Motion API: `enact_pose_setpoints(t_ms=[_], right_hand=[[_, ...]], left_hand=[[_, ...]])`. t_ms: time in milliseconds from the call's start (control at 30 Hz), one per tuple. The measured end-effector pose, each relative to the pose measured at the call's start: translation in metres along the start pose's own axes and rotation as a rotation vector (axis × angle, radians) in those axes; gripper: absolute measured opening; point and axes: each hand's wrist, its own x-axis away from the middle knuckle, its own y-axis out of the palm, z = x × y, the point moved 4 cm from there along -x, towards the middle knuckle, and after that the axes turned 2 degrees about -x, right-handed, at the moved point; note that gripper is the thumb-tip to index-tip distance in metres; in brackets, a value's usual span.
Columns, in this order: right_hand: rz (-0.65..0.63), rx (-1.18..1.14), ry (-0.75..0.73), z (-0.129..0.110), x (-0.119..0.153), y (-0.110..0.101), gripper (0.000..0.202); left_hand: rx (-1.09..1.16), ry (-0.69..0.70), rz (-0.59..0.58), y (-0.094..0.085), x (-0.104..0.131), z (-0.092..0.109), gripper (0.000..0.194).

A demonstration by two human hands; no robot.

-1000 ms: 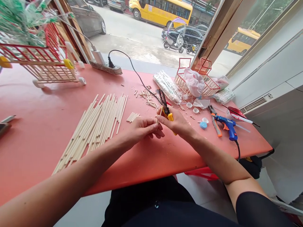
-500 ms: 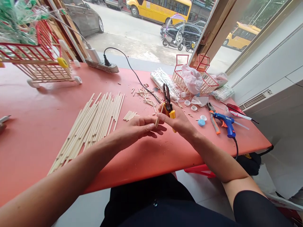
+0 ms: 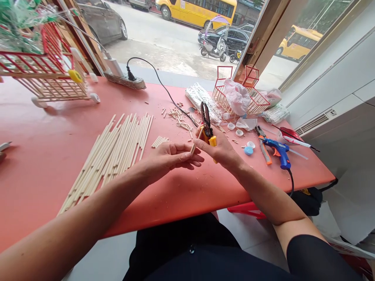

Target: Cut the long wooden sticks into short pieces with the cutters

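In my right hand (image 3: 224, 150) are wire-stripping pliers (image 3: 206, 119) with yellow handles, jaws pointing up and away from me. Between my two hands a short wooden stick (image 3: 196, 141) stands tilted. My left hand (image 3: 178, 156) pinches its lower end between thumb and fingers, and my right thumb and finger touch its upper part. Left of my hands lies a spread of long wooden sticks (image 3: 114, 152) on the red table (image 3: 181, 199). A small row of short cut sticks (image 3: 159, 141) sits just beyond my left hand.
Small wood offcuts (image 3: 183, 119) are scattered behind my hands, near a black cable (image 3: 158, 76). To the right lie a blue glue gun (image 3: 279, 151), orange-handled pliers (image 3: 263, 146) and bottle caps (image 3: 249, 150). Stick-built carts stand far left (image 3: 55, 86) and back right (image 3: 258, 103).
The view has shifted very slightly. Both hands keep nearly the same pose, with the stick and the pliers still held.
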Motion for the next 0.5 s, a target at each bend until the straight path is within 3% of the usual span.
enact_pose_setpoints(t_ms=[167, 500], right_hand=[[-0.047, -0.083, 0.037, 0.0006, 0.0009, 0.0027, 0.04], [-0.081, -0.065, 0.07, 0.0012, 0.0036, 0.0084, 0.039]], left_hand=[[0.002, 0.007, 0.042, 0.0018, 0.0005, 0.0017, 0.052], [-0.195, 0.106, 0.091, -0.0039, -0.001, 0.0048, 0.04]])
